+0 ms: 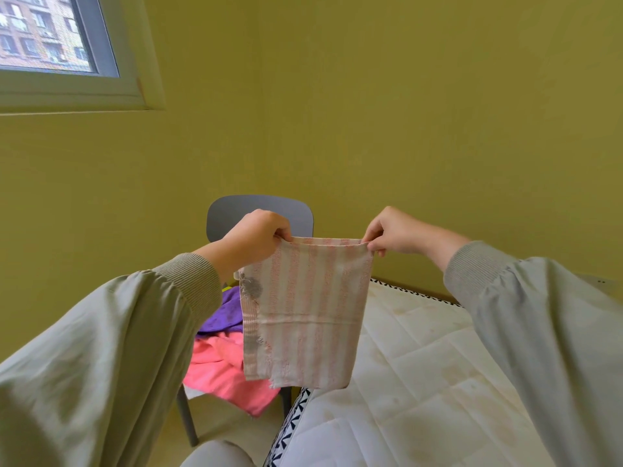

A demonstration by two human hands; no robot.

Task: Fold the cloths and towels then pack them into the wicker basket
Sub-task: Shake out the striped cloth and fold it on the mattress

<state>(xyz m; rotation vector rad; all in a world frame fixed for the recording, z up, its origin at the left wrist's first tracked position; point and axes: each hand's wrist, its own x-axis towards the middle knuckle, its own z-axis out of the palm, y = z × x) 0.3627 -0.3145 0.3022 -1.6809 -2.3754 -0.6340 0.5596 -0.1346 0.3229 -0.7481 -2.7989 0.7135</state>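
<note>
Two hands pinch the towel [310, 315] by its top corners, left hand [256, 237] and right hand [397, 235], so it hangs doubled below them in the air, above the mattress [421, 365] edge. Behind it a chair [259, 214] holds a pink cloth [219, 369] and a purple cloth [226, 311]. Pale pink stripes; left edge frayed and stained grey.

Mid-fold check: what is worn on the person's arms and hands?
Left sleeve and right sleeve are loose, pale grey-green fabric, each ending in a ribbed knit cuff. Left hand and right hand are bare: no gloves, rings or watch visible.
</note>
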